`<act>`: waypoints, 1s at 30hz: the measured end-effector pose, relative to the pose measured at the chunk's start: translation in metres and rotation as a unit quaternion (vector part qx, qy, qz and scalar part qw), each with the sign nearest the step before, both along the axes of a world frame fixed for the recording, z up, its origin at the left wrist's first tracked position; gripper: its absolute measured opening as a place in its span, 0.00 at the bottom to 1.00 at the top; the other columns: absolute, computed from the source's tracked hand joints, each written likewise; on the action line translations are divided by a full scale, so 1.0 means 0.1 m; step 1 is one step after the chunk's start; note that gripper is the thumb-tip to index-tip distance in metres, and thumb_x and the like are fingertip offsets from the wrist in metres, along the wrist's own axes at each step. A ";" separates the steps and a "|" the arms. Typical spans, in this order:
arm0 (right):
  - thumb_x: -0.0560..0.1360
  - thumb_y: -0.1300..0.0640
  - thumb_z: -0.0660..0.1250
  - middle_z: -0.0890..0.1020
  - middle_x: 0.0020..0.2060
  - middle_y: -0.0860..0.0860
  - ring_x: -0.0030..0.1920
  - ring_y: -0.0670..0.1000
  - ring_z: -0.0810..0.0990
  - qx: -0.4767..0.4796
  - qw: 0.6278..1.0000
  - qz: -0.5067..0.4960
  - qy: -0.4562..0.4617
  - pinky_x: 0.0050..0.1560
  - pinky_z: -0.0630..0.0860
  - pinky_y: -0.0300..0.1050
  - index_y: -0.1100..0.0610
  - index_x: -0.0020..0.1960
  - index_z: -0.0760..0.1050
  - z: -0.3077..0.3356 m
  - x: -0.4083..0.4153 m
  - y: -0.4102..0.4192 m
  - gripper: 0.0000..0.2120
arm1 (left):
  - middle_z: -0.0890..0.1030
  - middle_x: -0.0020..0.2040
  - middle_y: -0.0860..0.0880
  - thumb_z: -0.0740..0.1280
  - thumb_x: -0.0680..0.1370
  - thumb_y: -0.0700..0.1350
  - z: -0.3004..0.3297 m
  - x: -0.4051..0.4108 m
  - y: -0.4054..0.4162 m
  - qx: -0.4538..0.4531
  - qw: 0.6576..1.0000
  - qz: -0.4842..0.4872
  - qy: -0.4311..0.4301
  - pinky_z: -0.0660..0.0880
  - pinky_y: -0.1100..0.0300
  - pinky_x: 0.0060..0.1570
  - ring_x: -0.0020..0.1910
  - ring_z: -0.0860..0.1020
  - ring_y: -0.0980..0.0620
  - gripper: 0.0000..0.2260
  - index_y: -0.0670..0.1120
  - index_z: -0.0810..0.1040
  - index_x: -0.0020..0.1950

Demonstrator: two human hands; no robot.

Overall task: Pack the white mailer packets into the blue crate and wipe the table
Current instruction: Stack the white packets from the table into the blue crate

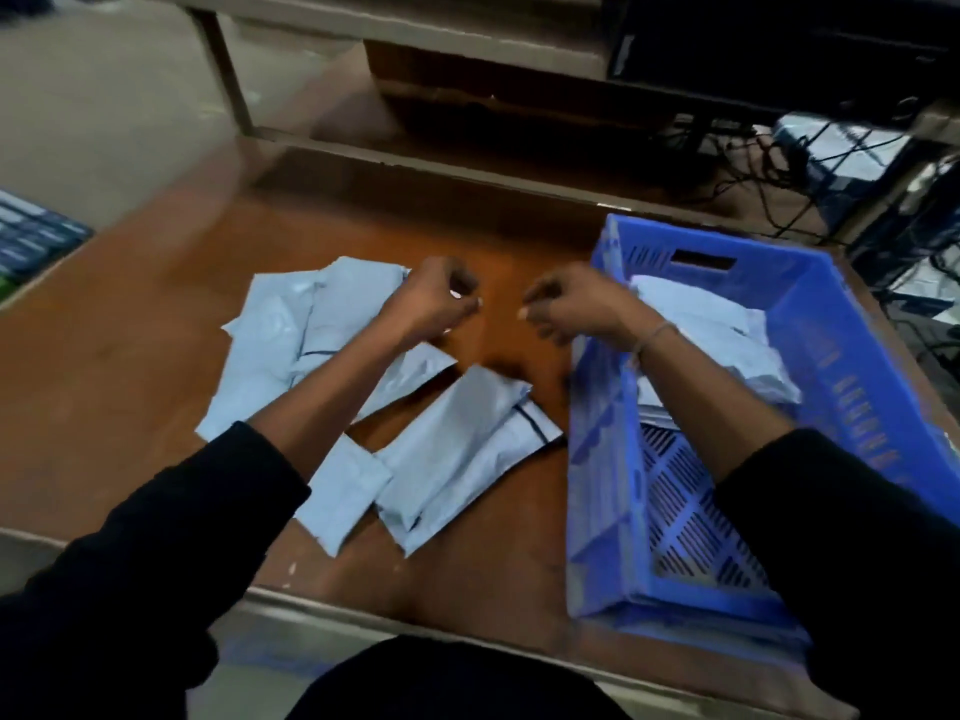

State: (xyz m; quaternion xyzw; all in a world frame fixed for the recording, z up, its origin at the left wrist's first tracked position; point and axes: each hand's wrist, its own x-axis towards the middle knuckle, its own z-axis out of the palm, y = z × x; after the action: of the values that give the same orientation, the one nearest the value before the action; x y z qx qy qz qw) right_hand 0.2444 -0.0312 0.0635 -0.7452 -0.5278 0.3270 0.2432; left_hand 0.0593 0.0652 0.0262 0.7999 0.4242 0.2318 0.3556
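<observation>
Both hands empty, fingers loosely curled: left hand [439,298] above the packets [311,345] strewn on the tabletop [130,366], right hand [576,304] at the blue crate [857,366] rim, where some packets lie, probably between drop-off and the next pickup.

Head view looks steeply down, close over the table [156,366]

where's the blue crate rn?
In the head view the blue crate sits on the right side of the table, under the right hand, with the loose mailer packets to its left.
</observation>
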 end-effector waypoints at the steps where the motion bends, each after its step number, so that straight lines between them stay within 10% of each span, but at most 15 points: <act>1: 0.75 0.53 0.73 0.80 0.38 0.58 0.37 0.54 0.79 -0.076 0.996 0.024 -0.026 0.40 0.77 0.49 0.56 0.53 0.78 -0.06 -0.13 0.07 0.10 | 0.84 0.54 0.49 0.74 0.77 0.46 -0.05 -0.13 0.03 -0.008 1.000 0.006 0.018 0.79 0.56 0.51 0.52 0.82 0.50 0.12 0.46 0.83 0.59; 6: 0.77 0.51 0.70 0.77 0.47 0.56 0.42 0.53 0.76 -0.271 0.937 0.123 -0.182 0.35 0.72 0.41 0.64 0.61 0.78 -0.29 -0.61 0.26 0.19 | 0.84 0.55 0.48 0.75 0.76 0.45 -0.29 -0.51 0.04 -0.064 0.996 -0.006 0.061 0.80 0.58 0.44 0.49 0.84 0.49 0.12 0.49 0.81 0.59; 11: 0.75 0.57 0.74 0.77 0.44 0.56 0.43 0.54 0.75 -0.317 0.933 0.077 -0.151 0.42 0.72 0.46 0.63 0.56 0.78 -0.40 -0.63 0.34 0.14 | 0.85 0.52 0.50 0.78 0.73 0.50 -0.43 -0.66 0.01 -0.092 0.993 -0.034 0.069 0.81 0.55 0.47 0.50 0.82 0.51 0.16 0.50 0.82 0.58; 15: 0.78 0.59 0.70 0.76 0.38 0.57 0.37 0.54 0.75 -0.272 0.954 0.017 -0.123 0.36 0.74 0.44 0.62 0.40 0.75 -0.26 -0.45 0.38 0.10 | 0.81 0.57 0.54 0.78 0.70 0.61 -0.46 -0.65 -0.04 -0.143 0.986 -0.060 0.067 0.76 0.62 0.48 0.53 0.80 0.55 0.30 0.51 0.77 0.67; 18: 0.79 0.62 0.67 0.78 0.45 0.60 0.43 0.57 0.79 -0.223 0.974 -0.018 -0.031 0.38 0.81 0.45 0.66 0.52 0.76 -0.07 -0.28 0.45 0.06 | 0.79 0.64 0.54 0.77 0.69 0.64 -0.44 -0.61 -0.06 -0.215 0.971 -0.099 0.042 0.78 0.55 0.60 0.63 0.78 0.51 0.38 0.49 0.73 0.73; 23: 0.78 0.63 0.67 0.80 0.42 0.60 0.36 0.52 0.81 -0.101 0.988 -0.113 0.038 0.32 0.81 0.42 0.63 0.51 0.78 0.03 -0.11 0.49 0.03 | 0.85 0.51 0.52 0.76 0.75 0.54 -0.41 -0.52 -0.04 -0.245 0.965 -0.072 -0.068 0.79 0.65 0.41 0.50 0.84 0.50 0.17 0.47 0.81 0.59; 26: 0.76 0.62 0.67 0.79 0.40 0.57 0.33 0.51 0.78 -0.186 0.976 -0.094 -0.054 0.36 0.76 0.43 0.58 0.43 0.75 -0.19 -0.11 0.41 0.04 | 0.81 0.55 0.50 0.73 0.77 0.54 -0.37 -0.52 0.02 -0.136 0.990 0.013 -0.045 0.71 0.61 0.40 0.49 0.79 0.51 0.21 0.44 0.77 0.64; 30: 0.73 0.51 0.75 0.81 0.52 0.58 0.45 0.54 0.79 -0.354 0.916 0.038 -0.183 0.48 0.77 0.46 0.61 0.56 0.79 -0.46 -0.40 0.23 0.17 | 0.77 0.61 0.51 0.72 0.78 0.55 -0.33 -0.55 0.07 -0.132 0.990 0.032 -0.042 0.69 0.57 0.51 0.55 0.75 0.51 0.25 0.45 0.71 0.71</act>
State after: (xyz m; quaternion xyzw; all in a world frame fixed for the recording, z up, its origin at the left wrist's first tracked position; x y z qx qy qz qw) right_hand 0.2046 -0.0077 0.0173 -0.8089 -0.4404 0.3595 -0.1499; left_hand 0.0042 0.0727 -0.0071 0.7214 0.4610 0.2187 0.4682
